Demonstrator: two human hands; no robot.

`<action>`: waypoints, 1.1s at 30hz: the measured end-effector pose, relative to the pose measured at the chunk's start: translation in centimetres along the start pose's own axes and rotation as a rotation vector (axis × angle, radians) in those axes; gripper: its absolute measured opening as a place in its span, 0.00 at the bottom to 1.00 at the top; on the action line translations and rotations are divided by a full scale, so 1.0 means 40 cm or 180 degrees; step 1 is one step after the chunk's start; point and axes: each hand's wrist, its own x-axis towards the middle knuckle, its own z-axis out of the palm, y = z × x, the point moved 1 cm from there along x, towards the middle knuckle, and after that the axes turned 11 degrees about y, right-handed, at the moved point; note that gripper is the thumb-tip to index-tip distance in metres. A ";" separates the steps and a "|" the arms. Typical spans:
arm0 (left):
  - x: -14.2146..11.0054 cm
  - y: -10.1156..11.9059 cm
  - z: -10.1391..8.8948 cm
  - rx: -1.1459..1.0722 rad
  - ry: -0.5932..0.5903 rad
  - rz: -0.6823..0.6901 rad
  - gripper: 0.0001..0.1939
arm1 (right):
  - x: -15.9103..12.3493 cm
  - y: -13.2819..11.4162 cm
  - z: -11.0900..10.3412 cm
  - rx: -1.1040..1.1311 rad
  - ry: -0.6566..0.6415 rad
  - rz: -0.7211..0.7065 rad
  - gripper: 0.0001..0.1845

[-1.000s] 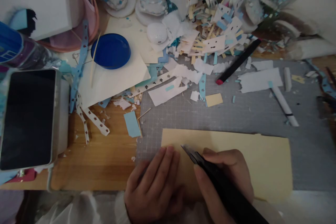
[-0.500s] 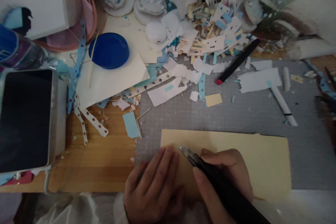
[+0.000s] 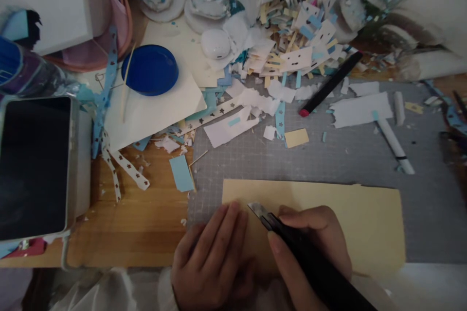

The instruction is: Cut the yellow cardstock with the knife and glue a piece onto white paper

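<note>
A pale yellow sheet of paper (image 3: 350, 218) lies on the grey cutting mat (image 3: 328, 160) near the front edge. My left hand (image 3: 211, 262) rests flat on the sheet's left end, fingers stretched out and close together. My right hand (image 3: 310, 257) is closed round a black utility knife (image 3: 292, 243). The knife's metal blade tip touches the paper just right of my left fingertips.
A heap of paper scraps (image 3: 292, 34) covers the back of the desk. A black marker (image 3: 330, 85) and a white pen (image 3: 396, 146) lie on the mat. A blue round lid (image 3: 150, 70) sits on white paper; a dark-screened phone (image 3: 34, 165) stands at the left.
The knife blade has slid slightly left and toward me on the yellow sheet. Both hands stay in nearly the same place.
</note>
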 end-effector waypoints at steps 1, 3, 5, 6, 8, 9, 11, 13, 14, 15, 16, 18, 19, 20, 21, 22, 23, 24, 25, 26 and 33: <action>0.000 -0.001 0.000 -0.0009 -0.0008 0.0020 0.19 | -0.001 0.000 -0.001 -0.0023 -0.0079 -0.0063 0.13; -0.001 -0.002 0.000 -0.0029 -0.0030 0.0078 0.20 | -0.004 0.001 -0.002 -0.0077 -0.0199 -0.0158 0.13; -0.001 -0.003 -0.001 -0.0039 -0.0045 0.0105 0.20 | -0.005 0.003 -0.004 -0.0088 -0.0227 -0.0174 0.13; -0.001 -0.004 -0.001 -0.0040 -0.0052 0.0116 0.20 | -0.006 0.004 -0.005 -0.0076 -0.0235 -0.0169 0.13; -0.002 -0.005 -0.002 -0.0043 -0.0062 0.0132 0.21 | -0.007 0.006 -0.007 -0.0032 -0.0231 -0.0144 0.14; -0.002 -0.005 -0.003 -0.0047 -0.0061 0.0137 0.21 | -0.008 0.008 -0.007 -0.0007 -0.0230 -0.0137 0.14; -0.003 -0.005 -0.003 -0.0057 -0.0060 0.0134 0.21 | -0.009 0.010 -0.007 0.0033 -0.0224 -0.0123 0.14; -0.003 -0.005 -0.002 -0.0059 -0.0054 0.0118 0.21 | -0.010 0.012 -0.005 0.0062 -0.0191 -0.0093 0.14; -0.003 -0.004 -0.002 -0.0054 -0.0052 0.0106 0.21 | -0.010 0.012 -0.005 0.0068 -0.0170 -0.0076 0.14; -0.003 -0.004 -0.002 -0.0052 -0.0056 0.0089 0.20 | -0.010 0.012 -0.004 0.0064 -0.0152 -0.0058 0.14; -0.002 -0.003 -0.002 -0.0051 -0.0055 0.0081 0.21 | -0.009 0.011 -0.003 0.0052 -0.0130 -0.0043 0.14; -0.002 -0.003 -0.002 -0.0047 -0.0050 0.0082 0.21 | -0.008 0.011 -0.003 0.0026 -0.0124 -0.0035 0.14; -0.002 -0.003 -0.002 -0.0049 -0.0052 0.0096 0.21 | -0.008 0.012 -0.002 0.0024 -0.0108 -0.0033 0.14; -0.002 -0.003 -0.002 -0.0047 -0.0052 0.0111 0.21 | -0.008 0.012 -0.002 0.0031 -0.0090 -0.0039 0.13; -0.002 -0.003 -0.002 -0.0039 -0.0050 0.0119 0.21 | -0.009 0.013 -0.002 0.0038 -0.0075 -0.0042 0.13; -0.003 -0.004 -0.002 -0.0031 -0.0047 0.0123 0.21 | -0.010 0.013 -0.001 0.0038 -0.0056 -0.0046 0.13; -0.003 -0.004 -0.002 -0.0030 -0.0048 0.0127 0.21 | -0.011 0.013 0.000 0.0026 -0.0051 -0.0055 0.13; -0.003 -0.004 -0.002 -0.0034 -0.0051 0.0131 0.21 | -0.011 0.012 0.001 0.0003 -0.0052 -0.0061 0.13; -0.003 -0.005 -0.003 -0.0043 -0.0060 0.0130 0.21 | -0.011 0.011 0.001 -0.0026 -0.0049 -0.0075 0.13; -0.003 -0.005 -0.003 -0.0053 -0.0079 0.0119 0.21 | -0.010 0.009 0.001 -0.0054 -0.0043 -0.0100 0.13; 0.002 -0.004 -0.002 -0.0014 -0.0092 0.0107 0.20 | 0.044 0.030 -0.037 -0.0372 0.0477 -0.0558 0.12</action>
